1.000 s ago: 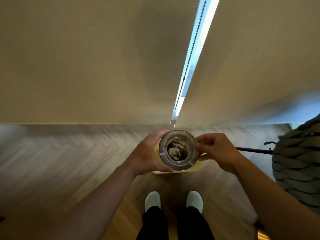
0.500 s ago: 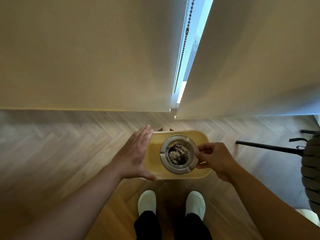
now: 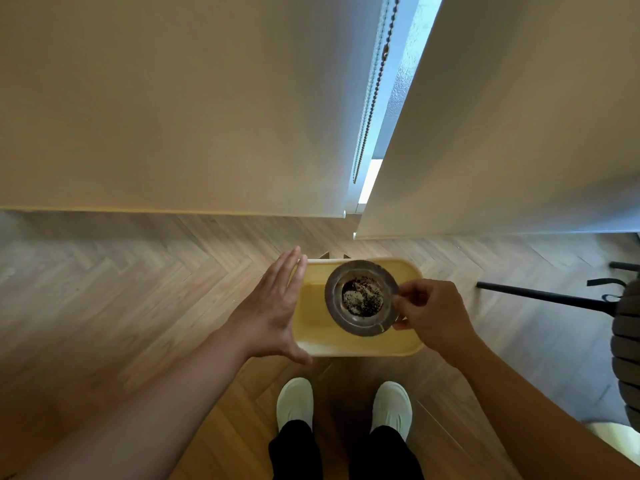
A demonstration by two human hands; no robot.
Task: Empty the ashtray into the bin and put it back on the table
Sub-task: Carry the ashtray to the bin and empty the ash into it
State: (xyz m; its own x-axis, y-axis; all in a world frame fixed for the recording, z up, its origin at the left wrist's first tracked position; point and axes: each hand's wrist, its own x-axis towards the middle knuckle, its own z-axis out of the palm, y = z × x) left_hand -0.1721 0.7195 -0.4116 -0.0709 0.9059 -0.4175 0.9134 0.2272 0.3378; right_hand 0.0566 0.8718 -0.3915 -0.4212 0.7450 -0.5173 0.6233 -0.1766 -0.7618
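A round metal ashtray with dark ash and pale grit in its bowl hangs level above an open yellow bin on the floor. My right hand pinches the ashtray's right rim between thumb and fingers. To the left, my left hand is flat with fingers stretched out, against the bin's left edge and holding nothing. The bin's inside looks bare where it shows.
Two pale roller blinds hang to the floor ahead, with a bead chain in the gap between them. A black rod and a dark knitted seat lie at the right. My white shoes stand just behind the bin on herringbone wood.
My left hand has let go of the ashtray and moved to the bin's left edge. The ashtray, now held by the right hand alone, sits over the bin, which has come into full view.
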